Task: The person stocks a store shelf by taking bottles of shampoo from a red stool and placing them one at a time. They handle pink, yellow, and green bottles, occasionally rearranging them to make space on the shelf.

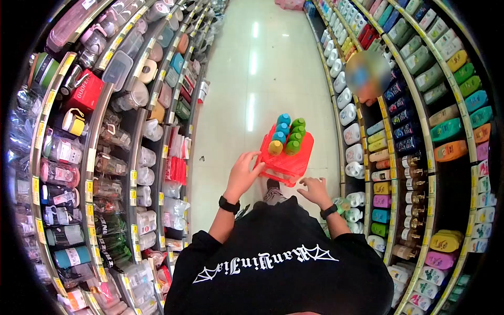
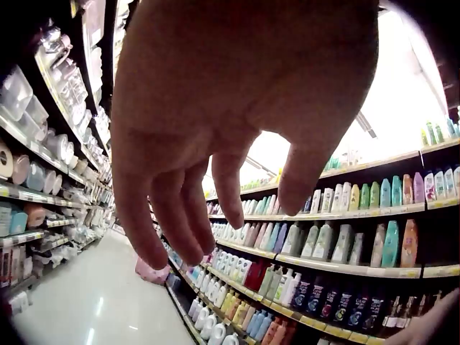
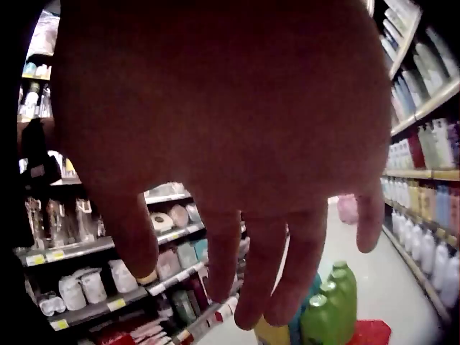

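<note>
A red stool-like item (image 1: 300, 164) stands in the aisle before the person, carrying green bottles (image 1: 295, 137), blue bottles (image 1: 282, 128) and one yellow-capped bottle (image 1: 275, 147). The left hand (image 1: 244, 172) is at its left edge, fingers loosely extended; whether it touches is unclear. Near its front right corner hovers the right hand (image 1: 315, 191), fingers spread and holding nothing. In the left wrist view the left hand (image 2: 237, 93) hangs with relaxed fingers. The right wrist view shows the right hand (image 3: 230, 144) above the green bottles (image 3: 330, 305) and the red item's edge (image 3: 372, 332).
Shelves of containers and cups (image 1: 118, 69) line the left side. Shelves of shampoo and detergent bottles (image 1: 420, 58) line the right, where a person's blurred head (image 1: 366, 73) shows close to them. A pink bundle (image 1: 290, 4) lies at the aisle's far end.
</note>
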`<state>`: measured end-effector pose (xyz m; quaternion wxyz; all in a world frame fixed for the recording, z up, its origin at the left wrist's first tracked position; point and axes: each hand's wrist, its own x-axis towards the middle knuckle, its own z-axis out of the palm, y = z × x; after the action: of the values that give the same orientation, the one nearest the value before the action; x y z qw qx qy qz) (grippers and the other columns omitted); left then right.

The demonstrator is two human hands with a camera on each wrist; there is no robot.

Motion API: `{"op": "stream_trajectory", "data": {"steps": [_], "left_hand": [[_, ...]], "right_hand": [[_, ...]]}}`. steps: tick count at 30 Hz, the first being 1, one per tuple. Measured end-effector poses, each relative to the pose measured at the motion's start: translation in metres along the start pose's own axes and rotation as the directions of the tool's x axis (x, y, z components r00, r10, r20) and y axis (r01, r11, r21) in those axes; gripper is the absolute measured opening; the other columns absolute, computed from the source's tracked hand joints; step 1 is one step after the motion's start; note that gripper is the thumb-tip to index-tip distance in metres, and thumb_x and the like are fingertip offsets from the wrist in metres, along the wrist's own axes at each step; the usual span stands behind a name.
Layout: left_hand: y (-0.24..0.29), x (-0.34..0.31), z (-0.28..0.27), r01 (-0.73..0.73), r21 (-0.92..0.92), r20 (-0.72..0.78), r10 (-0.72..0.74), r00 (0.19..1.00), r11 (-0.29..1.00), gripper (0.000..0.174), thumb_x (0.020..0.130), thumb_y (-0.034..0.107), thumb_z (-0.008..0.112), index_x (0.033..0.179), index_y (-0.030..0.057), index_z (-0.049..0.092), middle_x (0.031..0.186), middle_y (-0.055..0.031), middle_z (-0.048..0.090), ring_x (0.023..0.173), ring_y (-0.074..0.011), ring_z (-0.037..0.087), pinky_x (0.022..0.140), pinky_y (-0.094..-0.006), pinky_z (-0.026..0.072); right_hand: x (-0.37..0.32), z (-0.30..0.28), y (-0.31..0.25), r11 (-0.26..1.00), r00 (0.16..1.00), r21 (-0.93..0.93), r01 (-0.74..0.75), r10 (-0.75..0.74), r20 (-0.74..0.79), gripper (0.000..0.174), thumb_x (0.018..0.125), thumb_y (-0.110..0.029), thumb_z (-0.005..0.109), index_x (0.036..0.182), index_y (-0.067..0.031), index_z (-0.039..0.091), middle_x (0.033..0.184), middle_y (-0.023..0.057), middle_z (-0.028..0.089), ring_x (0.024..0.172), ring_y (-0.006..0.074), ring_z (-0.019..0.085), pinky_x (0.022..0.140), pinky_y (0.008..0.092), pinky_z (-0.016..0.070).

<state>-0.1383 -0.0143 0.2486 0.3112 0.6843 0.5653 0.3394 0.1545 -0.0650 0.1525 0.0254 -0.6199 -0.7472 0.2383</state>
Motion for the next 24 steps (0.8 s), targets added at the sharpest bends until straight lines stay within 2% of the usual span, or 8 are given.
{"op": "stream_trajectory", "data": {"steps": [3,5,11,15,18,21,24], "left_hand": [[0.0,0.001,-0.004,0.013,0.026,0.05,-0.015,0.999,1.0,0.036,0.089,0.026,0.065,0.119,0.0065,0.06,0.116,-0.0142,0.061,0.109,-0.0331,0.058,0.092,-0.0407,0.0477],[0.003,0.001,-0.005,-0.001,0.02,0.062,0.0,0.998,1.0,0.036,0.089,0.026,0.065,0.119,0.0066,0.06,0.115,-0.0142,0.061,0.109,-0.0331,0.058,0.092,-0.0407,0.0477],[-0.006,-0.013,0.003,-0.025,0.02,0.107,0.023,0.994,0.999,0.036,0.088,0.026,0.066,0.118,0.0063,0.06,0.114,-0.0142,0.062,0.107,-0.0326,0.059,0.091,-0.0401,0.0481],[-0.03,-0.016,0.019,-0.026,0.018,0.147,0.023,0.989,1.0,0.037,0.087,0.025,0.067,0.117,0.0053,0.06,0.114,-0.0145,0.062,0.103,-0.0315,0.061,0.089,-0.0397,0.049],[-0.058,-0.005,0.04,0.047,-0.059,0.179,-0.035,0.983,0.997,0.038,0.086,0.025,0.068,0.118,0.0048,0.06,0.112,-0.0155,0.063,0.101,-0.0299,0.062,0.088,-0.0396,0.0497],[-0.099,0.015,0.067,0.063,-0.058,0.212,-0.049,0.976,0.996,0.041,0.085,0.023,0.069,0.119,0.0029,0.059,0.109,-0.0164,0.065,0.099,-0.0302,0.063,0.087,-0.0397,0.0503],[-0.132,0.04,0.098,0.192,0.037,0.335,-0.194,0.922,0.981,0.048,0.083,0.022,0.069,0.124,0.0011,0.056,0.111,-0.0175,0.065,0.097,-0.0306,0.064,0.086,-0.0402,0.0508]], "right_hand": [[-0.018,0.023,0.018,0.999,0.999,0.01,-0.05,0.05,0.02,0.033,0.08,-0.041,0.069,0.102,-0.0164,0.066,0.09,0.0028,0.069,0.093,0.0226,0.064,0.096,0.0517,0.0333],[-0.027,0.04,0.029,0.998,0.998,0.005,-0.068,0.068,0.016,0.033,0.079,-0.041,0.068,0.1,-0.0158,0.067,0.09,0.0043,0.069,0.09,0.0236,0.065,0.095,0.0538,0.033],[-0.041,0.047,0.015,0.987,0.989,0.074,-0.144,0.146,-0.034,0.026,0.084,-0.034,0.067,0.1,-0.0142,0.065,0.09,0.0023,0.068,0.091,0.021,0.064,0.093,0.0485,0.0348],[-0.022,0.055,0.012,0.979,0.982,0.16,-0.124,0.144,-0.12,0.027,0.085,-0.031,0.066,0.104,-0.0132,0.065,0.091,0.0043,0.068,0.088,0.0215,0.065,0.091,0.0429,0.0374],[0.004,0.045,0.0,0.968,0.976,0.239,-0.077,0.122,-0.18,0.029,0.085,-0.028,0.065,0.108,-0.0101,0.064,0.093,0.0073,0.068,0.089,0.023,0.065,0.084,0.0408,0.0419],[0.041,0.039,-0.007,0.961,0.979,0.272,-0.042,0.095,-0.182,0.032,0.085,-0.026,0.065,0.109,-0.0051,0.06,0.094,0.0131,0.067,0.094,0.0309,0.063,0.079,0.0448,0.0481],[0.089,0.057,-0.001,0.966,0.954,0.245,0.087,-0.01,-0.301,0.041,0.084,-0.022,0.066,0.119,-0.003,0.056,0.102,0.0188,0.063,0.095,0.0352,0.062,0.078,0.047,0.0506]]}}
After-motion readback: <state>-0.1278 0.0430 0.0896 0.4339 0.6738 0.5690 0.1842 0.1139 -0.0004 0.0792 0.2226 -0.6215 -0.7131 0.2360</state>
